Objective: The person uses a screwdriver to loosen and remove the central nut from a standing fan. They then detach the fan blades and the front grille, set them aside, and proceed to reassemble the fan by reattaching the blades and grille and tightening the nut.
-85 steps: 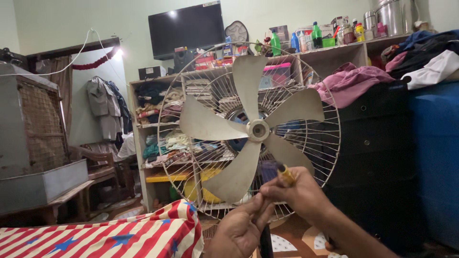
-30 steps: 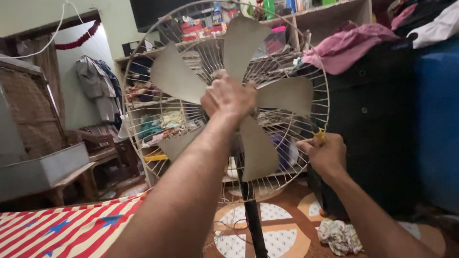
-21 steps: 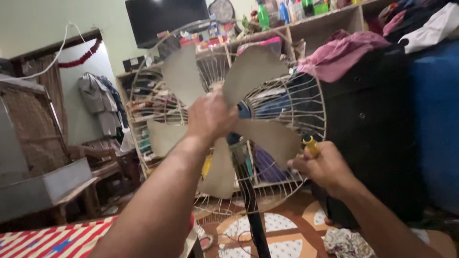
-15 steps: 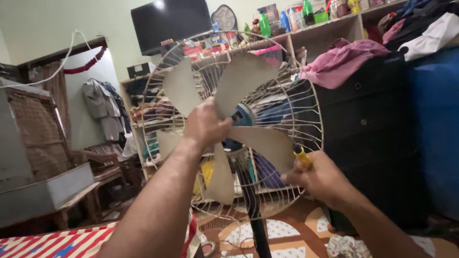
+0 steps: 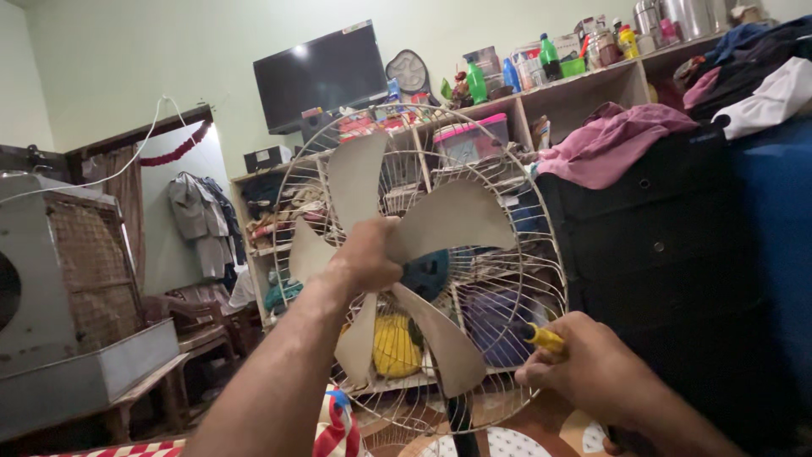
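Observation:
A pedestal fan stands in front of me with its front guard off, showing beige blades [image 5: 452, 222] and the rear wire guard [image 5: 541, 254]. My left hand [image 5: 368, 254] is closed over the hub of the blades at the centre. My right hand [image 5: 584, 372] sits lower right, by the guard's rim, gripping a yellow-handled screwdriver [image 5: 545, 338] whose tip is hidden. The fan's black pole [image 5: 461, 427] shows at the bottom.
Cluttered shelves [image 5: 507, 110] with bottles and boxes stand behind the fan. A black cabinet [image 5: 660, 254] with a pink cloth on top is at the right. A metal cooler box [image 5: 59, 279] stands left, a television [image 5: 321, 76] hangs on the wall.
My left hand rose from below onto the fan's hub and stays gripped there. The blades have turned. My right hand with the screwdriver dropped toward the guard's lower right rim.

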